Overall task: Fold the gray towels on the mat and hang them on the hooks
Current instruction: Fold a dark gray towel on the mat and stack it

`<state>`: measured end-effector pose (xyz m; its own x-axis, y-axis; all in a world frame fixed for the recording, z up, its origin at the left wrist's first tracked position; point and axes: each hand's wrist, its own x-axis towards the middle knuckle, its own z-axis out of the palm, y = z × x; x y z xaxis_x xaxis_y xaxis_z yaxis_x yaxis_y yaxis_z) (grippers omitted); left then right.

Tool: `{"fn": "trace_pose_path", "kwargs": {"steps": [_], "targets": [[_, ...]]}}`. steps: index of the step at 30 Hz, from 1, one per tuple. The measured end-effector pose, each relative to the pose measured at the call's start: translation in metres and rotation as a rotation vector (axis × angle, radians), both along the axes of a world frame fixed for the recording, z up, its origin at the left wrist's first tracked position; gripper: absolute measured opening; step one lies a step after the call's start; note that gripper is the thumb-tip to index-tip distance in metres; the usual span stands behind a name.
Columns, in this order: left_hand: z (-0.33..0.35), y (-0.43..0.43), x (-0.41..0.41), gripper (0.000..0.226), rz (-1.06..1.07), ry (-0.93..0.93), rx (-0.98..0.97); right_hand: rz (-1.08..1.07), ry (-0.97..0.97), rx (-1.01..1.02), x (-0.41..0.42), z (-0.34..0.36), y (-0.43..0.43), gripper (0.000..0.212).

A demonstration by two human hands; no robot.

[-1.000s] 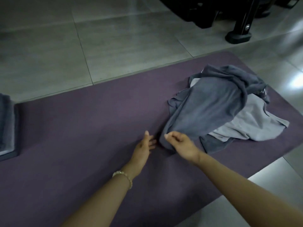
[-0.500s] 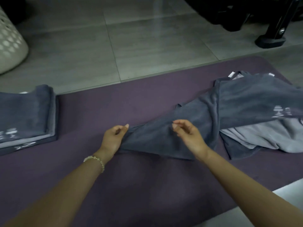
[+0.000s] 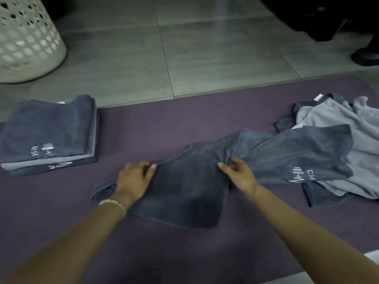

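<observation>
A dark gray towel (image 3: 184,187) with white lettering lies stretched across the middle of the purple mat (image 3: 164,128). My left hand (image 3: 134,179) grips its left edge, with a corner of cloth trailing out under the wrist. My right hand (image 3: 240,174) pinches a bunched fold near the towel's middle. The towel's right end lies over a loose heap of light and dark gray towels (image 3: 348,124) at the mat's right end. A stack of folded gray towels (image 3: 49,130) sits on the mat's left end. No hooks are in view.
A white perforated laundry basket (image 3: 26,37) stands on the tiled floor (image 3: 205,54) at the far left. Dark equipment with a black foot (image 3: 365,56) is at the far right. The mat's near edge shows at the lower right.
Both hands have pulled the dark towel leftward off the heap and spread it on the mat. My view has swung left, bringing the folded stack and basket fully in.
</observation>
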<state>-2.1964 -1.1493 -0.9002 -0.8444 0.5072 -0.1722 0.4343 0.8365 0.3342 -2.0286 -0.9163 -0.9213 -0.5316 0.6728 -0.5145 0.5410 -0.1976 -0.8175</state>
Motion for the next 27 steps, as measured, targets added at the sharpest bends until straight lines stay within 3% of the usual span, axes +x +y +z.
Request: {"fn": "trace_pose_path", "kwargs": {"steps": [4, 8, 12, 15, 17, 19, 22, 27], "targets": [[0.008, 0.06, 0.046, 0.039, -0.137, -0.278, 0.35, -0.205, 0.201, -0.279, -0.012, 0.013, -0.007, 0.021], [0.025, 0.089, 0.088, 0.039, -0.179, -0.707, 0.548, -0.098, 0.354, -0.293, -0.022, 0.039, -0.019, 0.023], [0.044, 0.09, 0.097, 0.029, -0.046, -0.623, 0.76, 0.083, 0.383, -0.141, -0.019, 0.073, -0.025, 0.022], [0.079, 0.076, 0.078, 0.013, -0.018, -0.58, 0.837, 0.113, 0.419, 0.159, -0.01, 0.113, -0.018, 0.008], [0.113, 0.064, 0.062, 0.011, -0.129, -0.613, 0.83, 0.268, 0.377, 0.299, -0.004, 0.147, -0.012, 0.033], [0.154, 0.053, 0.05, 0.013, -0.207, -0.624, 0.821, 0.511, 0.314, 0.244, -0.004, 0.182, -0.016, 0.052], [0.223, 0.038, 0.043, 0.014, -0.274, -0.618, 0.802, 0.754, 0.234, 0.115, -0.009, 0.236, -0.029, 0.057], [0.34, 0.007, 0.043, 0.018, -0.26, -0.534, 0.833, 0.733, 0.374, 0.134, -0.001, 0.346, -0.032, 0.044]]}}
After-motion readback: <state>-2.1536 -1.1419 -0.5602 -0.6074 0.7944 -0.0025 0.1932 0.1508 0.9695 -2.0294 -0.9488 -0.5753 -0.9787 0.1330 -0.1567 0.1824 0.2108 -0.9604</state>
